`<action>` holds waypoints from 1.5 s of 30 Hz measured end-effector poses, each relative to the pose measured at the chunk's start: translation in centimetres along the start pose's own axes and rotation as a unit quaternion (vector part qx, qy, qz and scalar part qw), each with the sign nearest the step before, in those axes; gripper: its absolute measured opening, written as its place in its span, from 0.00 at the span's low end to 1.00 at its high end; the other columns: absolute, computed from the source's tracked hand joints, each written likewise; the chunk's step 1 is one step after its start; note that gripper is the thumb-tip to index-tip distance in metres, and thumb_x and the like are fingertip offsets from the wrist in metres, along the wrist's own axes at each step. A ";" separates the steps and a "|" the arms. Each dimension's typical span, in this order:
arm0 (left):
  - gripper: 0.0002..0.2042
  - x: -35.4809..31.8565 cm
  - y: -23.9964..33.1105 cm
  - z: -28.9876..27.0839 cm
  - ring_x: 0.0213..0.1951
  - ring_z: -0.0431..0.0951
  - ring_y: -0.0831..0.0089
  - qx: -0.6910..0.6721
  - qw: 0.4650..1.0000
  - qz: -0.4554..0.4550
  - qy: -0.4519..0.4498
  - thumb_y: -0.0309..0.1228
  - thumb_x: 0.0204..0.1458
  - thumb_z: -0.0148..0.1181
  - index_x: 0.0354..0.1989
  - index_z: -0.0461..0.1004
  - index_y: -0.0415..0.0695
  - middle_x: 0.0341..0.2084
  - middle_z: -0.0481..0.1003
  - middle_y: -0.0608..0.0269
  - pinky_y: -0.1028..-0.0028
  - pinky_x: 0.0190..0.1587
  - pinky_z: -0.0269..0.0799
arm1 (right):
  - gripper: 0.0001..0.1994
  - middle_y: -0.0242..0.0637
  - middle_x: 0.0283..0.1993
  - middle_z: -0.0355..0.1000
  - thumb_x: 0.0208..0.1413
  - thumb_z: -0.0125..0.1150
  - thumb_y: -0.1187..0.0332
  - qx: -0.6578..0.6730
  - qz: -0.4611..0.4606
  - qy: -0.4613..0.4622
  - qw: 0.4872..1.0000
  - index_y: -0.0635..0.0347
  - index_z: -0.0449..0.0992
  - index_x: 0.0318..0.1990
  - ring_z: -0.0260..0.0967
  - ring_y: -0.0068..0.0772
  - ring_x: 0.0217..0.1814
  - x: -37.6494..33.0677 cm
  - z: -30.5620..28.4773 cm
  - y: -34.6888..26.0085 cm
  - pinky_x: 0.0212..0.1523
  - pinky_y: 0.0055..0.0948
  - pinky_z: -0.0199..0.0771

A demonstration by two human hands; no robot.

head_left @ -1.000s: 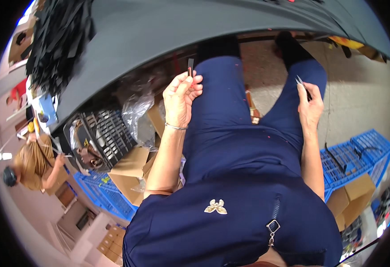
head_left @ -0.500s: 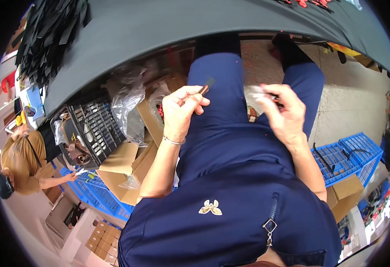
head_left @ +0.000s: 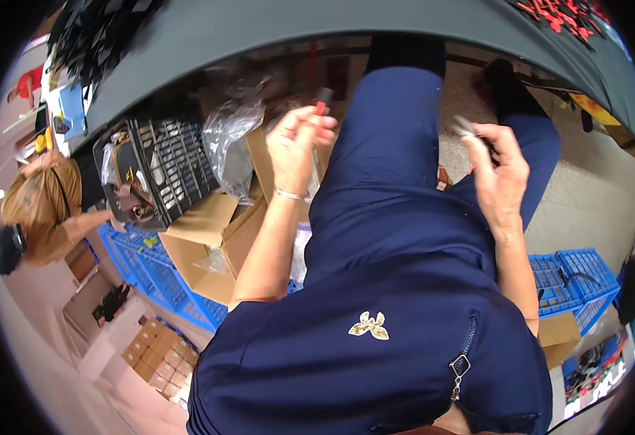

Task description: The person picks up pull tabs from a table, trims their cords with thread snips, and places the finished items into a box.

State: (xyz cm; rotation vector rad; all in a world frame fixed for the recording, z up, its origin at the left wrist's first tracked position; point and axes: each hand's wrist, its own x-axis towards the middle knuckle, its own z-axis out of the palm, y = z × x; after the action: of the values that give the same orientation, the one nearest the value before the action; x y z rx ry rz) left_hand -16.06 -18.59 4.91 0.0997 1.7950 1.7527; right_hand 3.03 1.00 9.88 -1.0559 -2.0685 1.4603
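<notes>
My left hand (head_left: 293, 148) is raised over the gap left of my lap, its thumb and fingers pinched on a small red-and-black strip (head_left: 320, 109). The strip's dark end points up and away and is blurred. Over my right thigh, my right hand (head_left: 502, 170) is closed around a small metal-tipped tool (head_left: 464, 125). Its pale tip points toward the left hand, smeared by motion; most of the handle is hidden in the fingers, so the exact kind does not show. The two hands are well apart.
Ahead stands a dark grey covered table (head_left: 259, 25), with black strips (head_left: 100, 40) at left and red-and-black pieces (head_left: 560, 18) at right. Left are a black crate (head_left: 176, 163), a cardboard box (head_left: 201, 225), blue crates (head_left: 143, 268) and a person (head_left: 49, 210). More blue crates (head_left: 586, 290) sit right.
The view has shifted, so the scene sits further right. My left hand has risen away from my thigh, and red now shows on its strip. My right hand still grips the tool.
</notes>
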 end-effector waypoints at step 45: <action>0.04 10.5 10.6 23.5 0.36 0.73 0.63 0.515 0.687 0.484 -0.169 0.29 0.48 0.58 0.31 0.74 0.45 0.29 0.72 0.62 0.68 0.40 0.70 | 0.08 0.30 0.22 0.71 0.52 0.63 0.67 0.043 0.123 0.252 0.959 0.61 0.74 0.36 0.66 0.16 0.18 0.0 -4.8 11.2 0.21 0.18 0.65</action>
State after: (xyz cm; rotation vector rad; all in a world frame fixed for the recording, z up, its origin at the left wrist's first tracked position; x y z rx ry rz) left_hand -17.27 8.11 12.56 1.9850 2.3382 0.7911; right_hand 10.25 5.88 1.33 -1.5067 -1.5452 1.2063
